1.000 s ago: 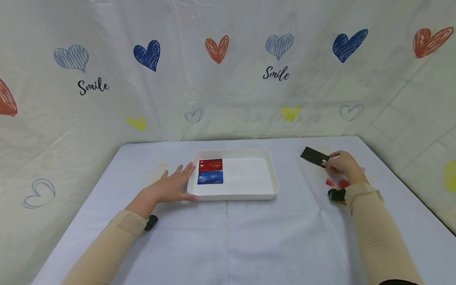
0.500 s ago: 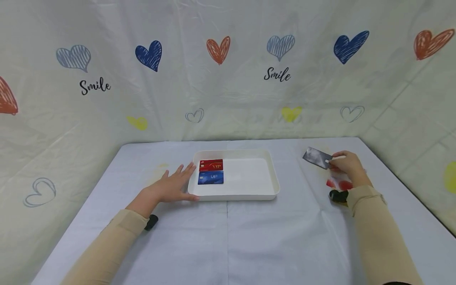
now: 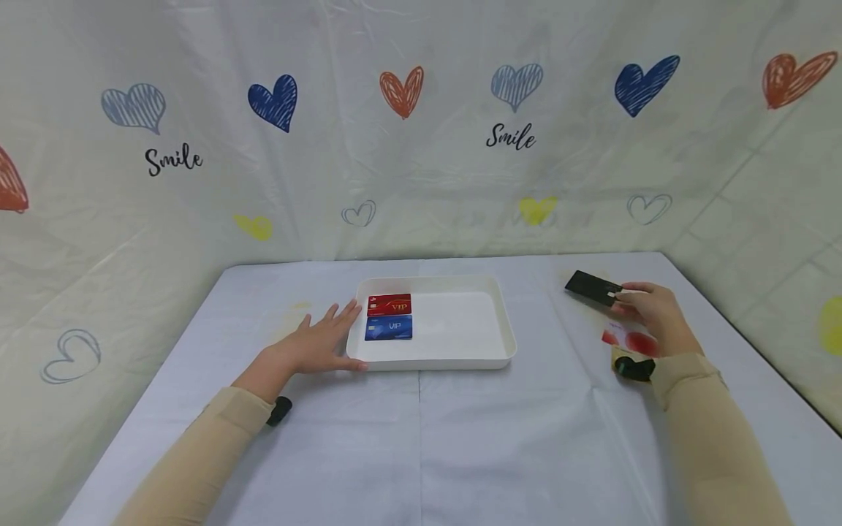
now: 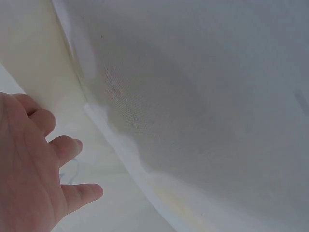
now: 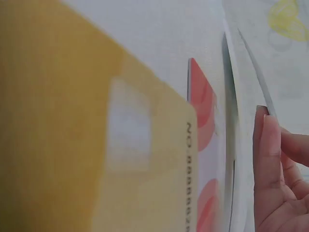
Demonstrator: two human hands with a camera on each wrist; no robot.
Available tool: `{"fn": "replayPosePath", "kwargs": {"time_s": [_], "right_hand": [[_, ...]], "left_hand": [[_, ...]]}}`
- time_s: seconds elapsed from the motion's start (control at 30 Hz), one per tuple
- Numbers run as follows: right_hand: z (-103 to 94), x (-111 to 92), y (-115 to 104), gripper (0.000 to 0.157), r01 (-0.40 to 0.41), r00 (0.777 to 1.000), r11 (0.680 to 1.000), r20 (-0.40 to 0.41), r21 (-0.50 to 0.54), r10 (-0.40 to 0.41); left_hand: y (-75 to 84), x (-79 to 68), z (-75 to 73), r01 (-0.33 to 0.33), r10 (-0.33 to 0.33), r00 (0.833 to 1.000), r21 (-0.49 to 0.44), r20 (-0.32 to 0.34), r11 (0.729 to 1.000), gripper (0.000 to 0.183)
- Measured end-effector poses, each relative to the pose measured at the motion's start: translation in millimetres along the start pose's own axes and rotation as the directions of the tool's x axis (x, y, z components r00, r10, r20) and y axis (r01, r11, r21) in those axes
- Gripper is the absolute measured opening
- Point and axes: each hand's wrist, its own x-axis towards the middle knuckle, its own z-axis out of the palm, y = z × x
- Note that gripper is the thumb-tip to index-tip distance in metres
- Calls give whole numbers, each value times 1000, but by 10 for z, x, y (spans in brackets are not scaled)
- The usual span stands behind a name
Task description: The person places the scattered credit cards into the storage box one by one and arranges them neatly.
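Observation:
A white tray (image 3: 460,329) lies mid-table. Two cards rest at its left end: a red VIP card (image 3: 389,304) and, just in front of it, a blue VIP card (image 3: 389,328). My left hand (image 3: 309,347) is spread at the tray's left side, fingertips and thumb touching its rim; the left wrist view shows only part of this hand (image 4: 29,169). On the right, my right hand (image 3: 658,314) pinches a black card (image 3: 590,288) by its right end, above the table. In the right wrist view, that card (image 5: 258,77) appears nearly edge-on beyond the fingers (image 5: 268,154).
Below my right hand lie a red-and-white card (image 3: 625,339) and a gold card (image 3: 620,356), partly covered by the wrist and its black camera (image 3: 634,368). The gold card (image 5: 58,121) fills much of the right wrist view. A heart-printed curtain (image 3: 447,168) stands behind the table.
My right hand has shifted a little rightward with the black card, whose face flashed grey half a second ago and is dark again. More of the gold card shows. The left hand stays put.

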Motion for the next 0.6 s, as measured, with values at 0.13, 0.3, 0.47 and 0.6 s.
{"fn": "replayPosePath", "kwargs": {"time_s": [0.13, 0.3, 0.47, 0.6], "right_hand": [[10, -47, -54, 26, -3, 1000, 989, 0, 147, 3], [39, -120, -142, 17, -34, 999, 967, 21, 252, 29], [65, -188, -218, 17, -105, 994, 913, 67, 395, 85], [91, -258, -298, 24, -142, 988, 866, 125, 479, 92]], "left_hand": [[2, -12, -9, 3, -3, 1000, -2, -4, 1000, 118], [0, -16, -3, 2, -2, 1000, -6, -3, 1000, 118], [-3, -10, -1, 0, 0, 1000, -1, 3, 1000, 118], [-1, -11, -10, -5, 5, 1000, -6, 1, 1000, 118]]}}
